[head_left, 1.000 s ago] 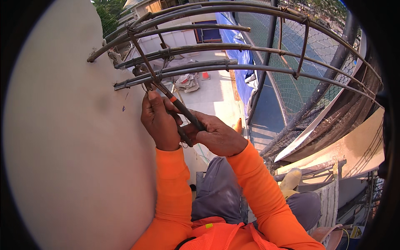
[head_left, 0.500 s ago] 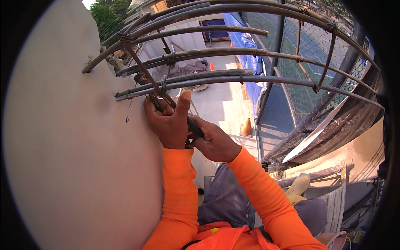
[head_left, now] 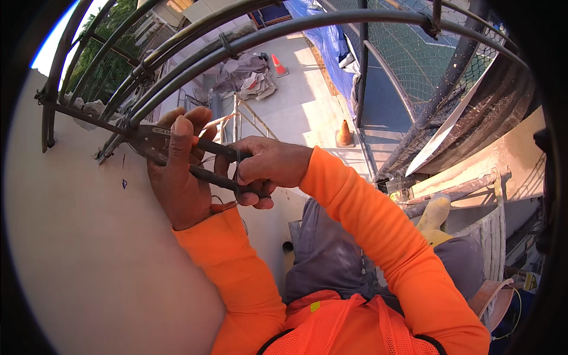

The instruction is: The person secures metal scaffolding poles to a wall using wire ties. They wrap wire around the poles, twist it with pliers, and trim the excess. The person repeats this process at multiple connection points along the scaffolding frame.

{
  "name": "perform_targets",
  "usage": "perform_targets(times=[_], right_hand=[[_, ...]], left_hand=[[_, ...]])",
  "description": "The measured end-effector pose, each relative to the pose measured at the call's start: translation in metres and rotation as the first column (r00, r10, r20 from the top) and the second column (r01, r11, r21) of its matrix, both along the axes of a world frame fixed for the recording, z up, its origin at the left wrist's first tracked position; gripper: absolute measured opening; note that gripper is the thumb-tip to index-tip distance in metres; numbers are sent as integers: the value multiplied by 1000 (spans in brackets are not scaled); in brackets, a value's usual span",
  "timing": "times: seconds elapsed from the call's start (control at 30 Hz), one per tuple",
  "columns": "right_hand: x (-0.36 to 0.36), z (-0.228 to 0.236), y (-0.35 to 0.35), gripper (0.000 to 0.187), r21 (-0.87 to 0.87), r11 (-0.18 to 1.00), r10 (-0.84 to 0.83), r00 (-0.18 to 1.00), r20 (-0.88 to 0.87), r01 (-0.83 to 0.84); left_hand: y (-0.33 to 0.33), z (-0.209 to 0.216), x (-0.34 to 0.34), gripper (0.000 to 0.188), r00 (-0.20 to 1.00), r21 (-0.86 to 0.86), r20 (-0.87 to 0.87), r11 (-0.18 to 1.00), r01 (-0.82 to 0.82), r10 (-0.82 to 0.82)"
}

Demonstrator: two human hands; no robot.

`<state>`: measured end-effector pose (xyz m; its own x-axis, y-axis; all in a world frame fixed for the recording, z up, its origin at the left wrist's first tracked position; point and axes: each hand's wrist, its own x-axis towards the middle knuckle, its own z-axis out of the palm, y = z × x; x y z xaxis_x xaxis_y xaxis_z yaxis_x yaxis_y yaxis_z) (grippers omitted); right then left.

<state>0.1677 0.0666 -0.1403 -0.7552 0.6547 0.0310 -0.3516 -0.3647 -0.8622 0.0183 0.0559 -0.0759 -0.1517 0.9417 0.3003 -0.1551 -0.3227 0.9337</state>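
Tie-wire nippers (head_left: pixel 155 135) with dark handles have their jaws at a wire-tied joint of the curved steel bars (head_left: pixel 284 28), beside the pale wall (head_left: pixel 100 236). My right hand (head_left: pixel 277 161) is closed round the handles, which are spread apart. Close to the jaws, my left hand (head_left: pixel 177 189) wraps the tool, its thumb in front and its fingers behind. Thin tie wire (head_left: pixel 238 171) loops around the handles near my right fingers and trails by my left wrist. The jaws' bite on the joint is too small to make out.
Far below, orange cones (head_left: pixel 344 135) stand on a pale floor (head_left: pixel 302 83) near crumpled sheeting (head_left: pixel 248 77). A blue tarp (head_left: pixel 331 41) and chain-link fence (head_left: pixel 408 71) run along the right. A rough wooden rail (head_left: pixel 455 192) and a bucket (head_left: pixel 494 302) lie at lower right.
My view has shifted, so the bars loom closer at upper left. Both hands have moved left along with the nippers, whose handles now show clearly and spread apart.
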Motion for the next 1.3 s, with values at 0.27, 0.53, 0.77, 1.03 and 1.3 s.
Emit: perform_targets(times=[0.27,0.53,0.77,1.03,1.3], right_hand=[[20,-45,-44,37,457,758,-498,866,-54,464],[30,-92,-77,21,209,744,-657,753,51,635],[43,-101,-111,36,20,785,-619,784,30,619],[34,-96,-137,45,-40,744,-668,741,-68,667],[83,-82,-174,25,403,858,-429,875,223,318]], left_hand=[[1,-38,12,34,945,11,217,969,248,-245],[-19,-108,53,31,972,45,-163,983,176,-166],[-32,-133,66,39,993,-22,-56,994,106,-107],[-38,-145,63,49,999,114,-43,993,5,0],[-14,-86,21,52,729,82,281,773,629,-624]])
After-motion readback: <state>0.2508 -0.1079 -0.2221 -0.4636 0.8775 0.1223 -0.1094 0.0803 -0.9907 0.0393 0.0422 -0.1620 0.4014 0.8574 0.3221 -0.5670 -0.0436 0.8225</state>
